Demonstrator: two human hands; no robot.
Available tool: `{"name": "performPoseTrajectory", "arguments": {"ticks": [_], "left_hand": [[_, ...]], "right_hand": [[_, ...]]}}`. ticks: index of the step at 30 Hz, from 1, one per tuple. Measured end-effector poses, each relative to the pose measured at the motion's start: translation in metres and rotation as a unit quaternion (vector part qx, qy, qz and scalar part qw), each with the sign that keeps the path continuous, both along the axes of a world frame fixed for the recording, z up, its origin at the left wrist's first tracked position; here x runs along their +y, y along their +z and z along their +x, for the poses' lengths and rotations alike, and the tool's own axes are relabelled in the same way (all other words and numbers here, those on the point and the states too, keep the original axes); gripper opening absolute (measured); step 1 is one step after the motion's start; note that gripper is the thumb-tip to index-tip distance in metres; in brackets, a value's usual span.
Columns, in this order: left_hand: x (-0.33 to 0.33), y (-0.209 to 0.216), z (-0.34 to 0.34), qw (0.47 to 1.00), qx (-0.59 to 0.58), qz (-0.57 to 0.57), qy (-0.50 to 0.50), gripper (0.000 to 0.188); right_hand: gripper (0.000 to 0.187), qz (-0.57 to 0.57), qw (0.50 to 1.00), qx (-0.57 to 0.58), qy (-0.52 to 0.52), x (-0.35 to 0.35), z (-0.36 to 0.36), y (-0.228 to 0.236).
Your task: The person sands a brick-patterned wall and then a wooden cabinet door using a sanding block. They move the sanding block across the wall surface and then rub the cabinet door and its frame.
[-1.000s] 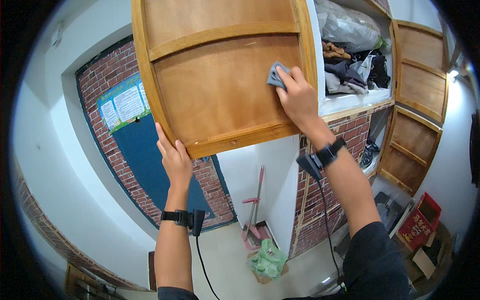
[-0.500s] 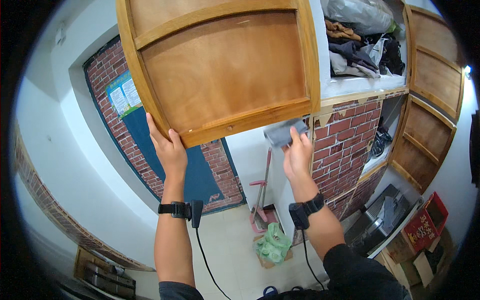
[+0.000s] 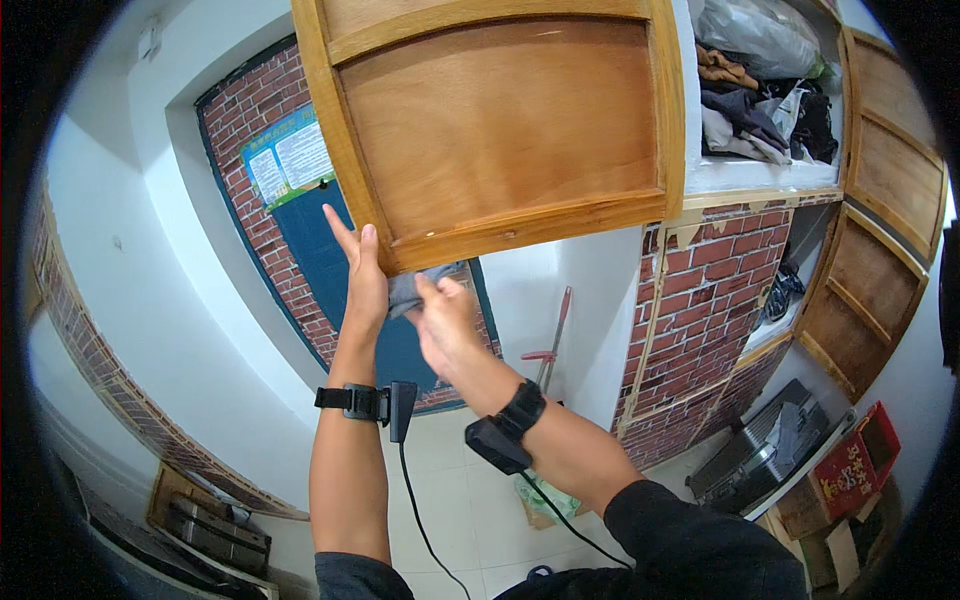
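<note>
A wooden cabinet door (image 3: 500, 120) with a varnished frame and recessed panels hangs swung out in front of me. At its lower left corner, my left hand (image 3: 365, 285) rests with the thumb up against the frame and a finger stretched out past the left edge. My right hand (image 3: 445, 325) is closed on a folded grey cloth (image 3: 405, 293), which lies against the underside of the door's bottom edge beside my left hand. Part of the cloth is hidden by the right fingers.
An open cupboard shelf (image 3: 750, 172) holds bags and clothes at the upper right, beside more open wooden doors (image 3: 865, 290). Below are a brick-patterned panel (image 3: 710, 310), a dark case (image 3: 745, 470) and a red box (image 3: 855, 460). A long-handled dustpan (image 3: 540, 357) stands behind.
My right hand has carried the cloth leftward along the door's bottom edge to the left corner. My left hand's fingers have shifted at that corner, and the view has swung slightly left.
</note>
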State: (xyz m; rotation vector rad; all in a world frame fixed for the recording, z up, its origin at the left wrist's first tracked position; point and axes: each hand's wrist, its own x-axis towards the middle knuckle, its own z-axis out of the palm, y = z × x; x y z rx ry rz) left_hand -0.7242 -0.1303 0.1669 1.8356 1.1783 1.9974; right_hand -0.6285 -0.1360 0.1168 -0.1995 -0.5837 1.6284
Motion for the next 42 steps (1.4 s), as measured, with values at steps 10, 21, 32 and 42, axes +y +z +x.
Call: {"name": "performPoseTrajectory", "arguments": {"ticks": [10, 21, 32, 42], "left_hand": [[0.012, -0.001, -0.009, 0.997, 0.077, -0.007, -0.025, 0.082], [0.054, -0.009, -0.008, 0.985, 0.116, 0.109, 0.069, 0.08], [0.051, -0.022, 0.023, 0.922, 0.145, 0.105, 0.342, 0.074], [0.051, -0.034, 0.198, 0.813, 0.347, 0.319, 0.342, 0.059]], "right_hand": [[0.016, 0.005, 0.995, 0.066, -0.069, 0.04, 0.059, -0.017], [0.02, 0.054, 0.916, 0.056, -0.394, 0.042, 0.23, -0.022], [0.028, 0.144, 0.882, 0.005, -0.449, 0.058, 0.3, 0.005], [0.029, 0.161, 0.955, -0.033, -0.245, 0.084, 0.358, 0.007]]}}
